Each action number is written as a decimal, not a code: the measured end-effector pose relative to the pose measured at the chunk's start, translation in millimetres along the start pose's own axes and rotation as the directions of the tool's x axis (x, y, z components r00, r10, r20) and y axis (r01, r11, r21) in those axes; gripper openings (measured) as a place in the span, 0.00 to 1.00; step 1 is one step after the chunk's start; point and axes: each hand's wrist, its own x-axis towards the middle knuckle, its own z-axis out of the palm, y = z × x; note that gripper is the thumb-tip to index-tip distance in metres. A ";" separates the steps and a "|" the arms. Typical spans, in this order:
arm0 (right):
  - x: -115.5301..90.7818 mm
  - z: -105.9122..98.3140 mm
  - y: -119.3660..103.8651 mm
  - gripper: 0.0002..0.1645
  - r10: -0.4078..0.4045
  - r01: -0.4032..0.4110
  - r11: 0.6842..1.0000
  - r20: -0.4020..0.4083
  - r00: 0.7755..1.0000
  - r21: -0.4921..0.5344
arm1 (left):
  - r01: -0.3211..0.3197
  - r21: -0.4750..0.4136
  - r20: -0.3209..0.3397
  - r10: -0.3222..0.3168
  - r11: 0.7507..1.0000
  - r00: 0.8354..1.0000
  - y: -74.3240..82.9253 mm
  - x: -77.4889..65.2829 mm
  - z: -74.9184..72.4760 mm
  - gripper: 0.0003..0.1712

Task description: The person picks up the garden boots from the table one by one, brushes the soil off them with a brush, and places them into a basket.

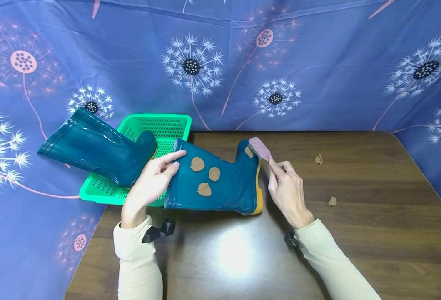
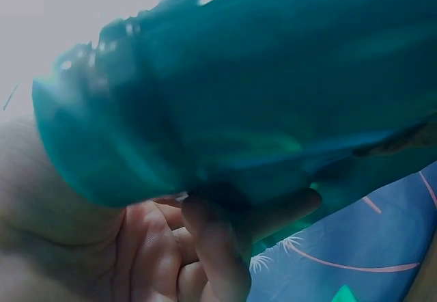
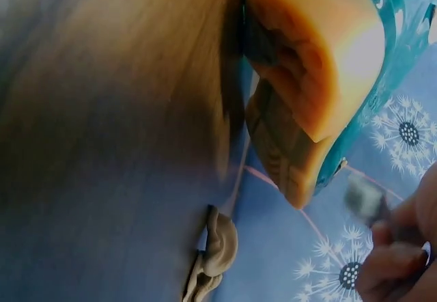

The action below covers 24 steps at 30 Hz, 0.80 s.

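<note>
On one boot (image 1: pixel 225 187), four brown patches (image 1: pixel 214 174); at its toe (image 1: pixel 243 146), one brush (image 1: pixel 259 148).

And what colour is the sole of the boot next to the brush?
Yellowish orange. The sole shows best in the right wrist view.

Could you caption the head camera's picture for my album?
Right hand holding a pink brush to a brown patch on a teal boot, left hand at the boot's top edge.
</note>
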 end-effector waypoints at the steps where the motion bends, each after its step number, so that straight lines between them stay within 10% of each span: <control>1: -0.3 0.5 0.1 0.18 -0.005 0.005 1.000 0.009 1.000 0.009 | 0.000 0.000 -0.001 0.000 1.000 1.000 -0.3 -0.3 0.1 0.28; 24: -6.0 0.4 2.4 0.18 0.028 -0.028 0.999 0.016 0.999 -0.016 | -0.015 -0.045 0.019 0.016 0.999 1.000 0.9 0.9 3.8 0.29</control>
